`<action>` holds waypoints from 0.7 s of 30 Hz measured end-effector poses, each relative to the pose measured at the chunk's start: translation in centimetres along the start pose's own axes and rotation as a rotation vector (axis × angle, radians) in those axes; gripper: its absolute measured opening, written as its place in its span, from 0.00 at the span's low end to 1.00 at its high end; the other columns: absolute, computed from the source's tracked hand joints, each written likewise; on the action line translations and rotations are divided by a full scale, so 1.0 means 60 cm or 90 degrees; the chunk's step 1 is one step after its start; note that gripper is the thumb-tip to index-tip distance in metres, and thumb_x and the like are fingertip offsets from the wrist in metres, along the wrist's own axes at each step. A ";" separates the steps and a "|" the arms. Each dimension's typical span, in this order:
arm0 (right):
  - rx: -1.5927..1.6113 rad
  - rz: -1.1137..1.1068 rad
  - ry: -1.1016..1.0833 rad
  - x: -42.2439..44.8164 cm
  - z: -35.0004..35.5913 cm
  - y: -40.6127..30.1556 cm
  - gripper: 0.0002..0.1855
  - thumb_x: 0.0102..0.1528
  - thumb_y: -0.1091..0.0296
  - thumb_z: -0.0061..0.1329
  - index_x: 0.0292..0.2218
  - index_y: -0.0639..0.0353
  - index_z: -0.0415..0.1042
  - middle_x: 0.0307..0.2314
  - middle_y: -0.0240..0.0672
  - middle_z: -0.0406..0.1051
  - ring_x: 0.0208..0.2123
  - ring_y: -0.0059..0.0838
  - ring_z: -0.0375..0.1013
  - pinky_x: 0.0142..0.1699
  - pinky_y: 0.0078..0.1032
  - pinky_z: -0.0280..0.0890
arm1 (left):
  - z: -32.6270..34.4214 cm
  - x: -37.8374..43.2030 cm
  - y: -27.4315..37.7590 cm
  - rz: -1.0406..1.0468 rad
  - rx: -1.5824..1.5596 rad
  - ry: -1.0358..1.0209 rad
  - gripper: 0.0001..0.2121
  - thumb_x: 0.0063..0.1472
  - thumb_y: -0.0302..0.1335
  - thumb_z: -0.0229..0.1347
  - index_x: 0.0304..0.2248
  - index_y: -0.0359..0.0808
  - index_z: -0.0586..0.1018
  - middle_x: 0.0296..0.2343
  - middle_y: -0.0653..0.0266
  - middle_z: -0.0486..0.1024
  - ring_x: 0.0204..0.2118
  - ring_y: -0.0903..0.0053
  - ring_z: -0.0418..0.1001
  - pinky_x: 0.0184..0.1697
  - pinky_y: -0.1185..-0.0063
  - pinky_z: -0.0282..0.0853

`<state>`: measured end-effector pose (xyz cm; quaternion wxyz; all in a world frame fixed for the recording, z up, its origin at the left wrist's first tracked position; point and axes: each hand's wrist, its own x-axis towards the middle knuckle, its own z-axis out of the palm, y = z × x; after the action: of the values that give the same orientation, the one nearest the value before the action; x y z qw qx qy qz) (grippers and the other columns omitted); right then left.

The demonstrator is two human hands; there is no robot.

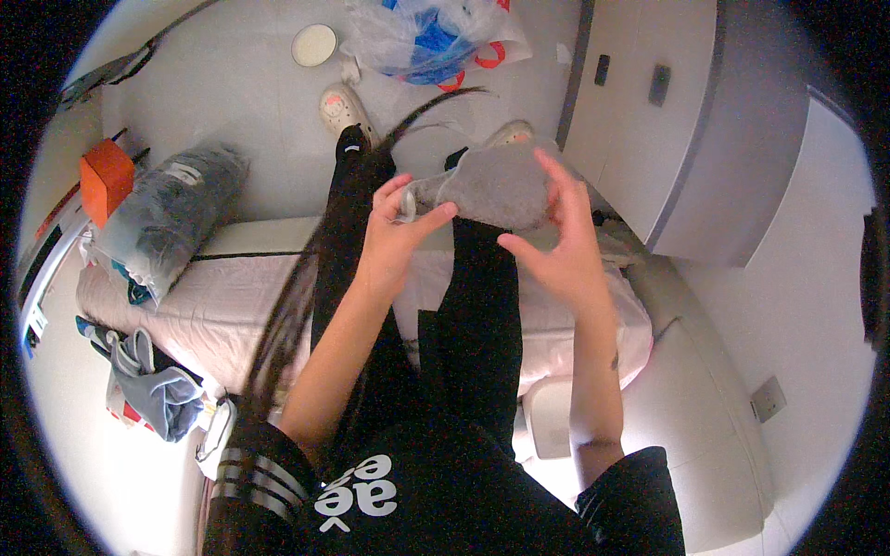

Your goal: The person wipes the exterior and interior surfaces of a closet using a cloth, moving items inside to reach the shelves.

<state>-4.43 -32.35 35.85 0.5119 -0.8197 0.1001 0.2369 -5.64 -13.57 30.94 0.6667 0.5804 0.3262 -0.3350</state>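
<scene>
A soft grey fabric item [497, 184], wide at one end and narrow at the other, is held up above my knees. Its exact kind is unclear. My left hand [393, 229] pinches the narrow end, where a pale loop or edge [408, 201] shows between thumb and fingers. Around the broad end curves my right hand [567, 240], thumb and fingers spread apart. Its fingertips overlap the fabric's edge, while the thumb lies just below it. Beneath are my legs in black trousers [487, 278]; the fabric partly covers one of the beige clogs [514, 131].
A pink-covered bed [243, 285] lies under my legs. On it, to the left, rests a clear bag of dark contents [188, 201] beside an orange box [106, 177]. A round white dish [314, 46] and plastic bags [438, 38] are on the floor. Cabinets [646, 118] stand right.
</scene>
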 end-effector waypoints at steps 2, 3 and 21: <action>-0.175 0.012 -0.008 -0.001 0.010 -0.004 0.39 0.35 0.79 0.53 0.49 0.49 0.55 0.32 0.37 0.55 0.37 0.34 0.58 0.42 0.29 0.56 | 0.003 -0.002 0.000 0.091 0.234 0.056 0.17 0.40 0.30 0.62 0.33 0.36 0.74 0.49 0.57 0.53 0.50 0.65 0.55 0.50 0.71 0.52; -0.242 0.032 -0.002 -0.001 0.016 -0.006 0.37 0.33 0.79 0.53 0.48 0.49 0.58 0.33 0.38 0.55 0.38 0.37 0.58 0.43 0.30 0.55 | 0.005 -0.004 0.002 0.214 0.313 0.098 0.17 0.39 0.31 0.63 0.30 0.37 0.75 0.51 0.56 0.50 0.51 0.63 0.52 0.51 0.69 0.50; -0.057 0.009 -0.077 0.105 -0.051 0.027 0.13 0.39 0.73 0.52 0.32 0.57 0.72 0.22 0.32 0.65 0.25 0.22 0.63 0.31 0.16 0.57 | 0.056 0.071 0.043 0.056 0.240 0.062 0.20 0.41 0.25 0.61 0.34 0.32 0.65 0.27 0.62 0.71 0.28 0.79 0.69 0.31 0.82 0.65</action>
<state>1.25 -35.28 32.58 0.4780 -0.8252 0.0639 0.2941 -0.98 -16.94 29.27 0.5437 0.7239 0.2643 -0.3323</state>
